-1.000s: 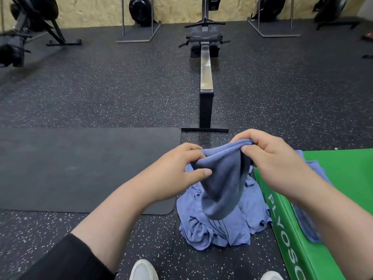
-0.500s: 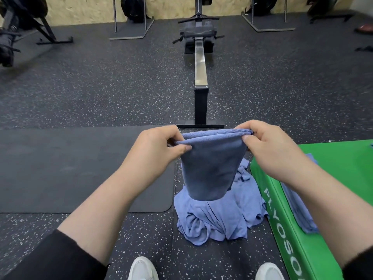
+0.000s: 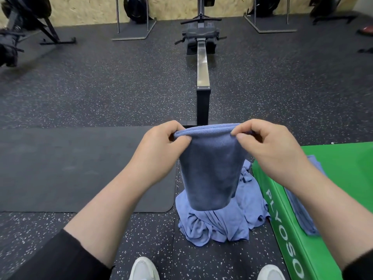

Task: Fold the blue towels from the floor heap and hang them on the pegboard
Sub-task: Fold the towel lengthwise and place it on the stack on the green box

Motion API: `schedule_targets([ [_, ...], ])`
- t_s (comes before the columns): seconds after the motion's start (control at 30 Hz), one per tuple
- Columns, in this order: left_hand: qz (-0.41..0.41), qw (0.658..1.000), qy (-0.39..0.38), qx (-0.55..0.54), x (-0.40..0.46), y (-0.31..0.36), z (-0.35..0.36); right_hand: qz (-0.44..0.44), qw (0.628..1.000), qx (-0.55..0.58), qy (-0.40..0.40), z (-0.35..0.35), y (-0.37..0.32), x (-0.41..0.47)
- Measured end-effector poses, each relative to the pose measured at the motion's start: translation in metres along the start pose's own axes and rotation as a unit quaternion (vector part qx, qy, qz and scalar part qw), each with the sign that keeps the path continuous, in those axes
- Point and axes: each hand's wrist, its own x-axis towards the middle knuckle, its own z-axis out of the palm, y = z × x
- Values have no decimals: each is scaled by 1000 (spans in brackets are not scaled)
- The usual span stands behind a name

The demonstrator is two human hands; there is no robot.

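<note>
A blue towel [image 3: 210, 170] hangs doubled in front of me, its top edge stretched level between both hands. My left hand [image 3: 159, 150] pinches the left corner and my right hand [image 3: 268, 148] pinches the right corner. Below it the heap of blue towels [image 3: 222, 223] lies crumpled on the speckled floor, partly hidden by the held towel. Another blue towel [image 3: 302, 211] lies flat on the green box, half covered by my right forearm. No pegboard is in view.
A green plyo box [image 3: 343, 178] stands at the right, beside the heap. A dark mat [image 3: 70, 168] lies to the left. A rowing machine [image 3: 202, 63] runs straight ahead, with more gym equipment along the far wall. My white shoes [image 3: 143, 268] show at the bottom.
My hands have drawn apart and risen slightly, pulling the bunched towel's top edge out straight so it hangs as a flat folded panel.
</note>
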Motion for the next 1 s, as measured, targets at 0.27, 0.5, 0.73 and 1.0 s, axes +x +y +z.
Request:
schedule_targets([
  [0.27,1,997,-63,-45,-6,2,5,10,994,106,-6,16,-2,-3],
  [0.5,-46,995,-81,31,-9,6,26,-3,998,66,-4,20,-4,-5],
  [0.73,-198,956,-58,-209,-10,16,34,-27,999,-11,-34,29,-1,-9],
  [1.0,-197,952,44,-230,-10,13,35,-59,993,-72,-77,38,-9,-18],
])
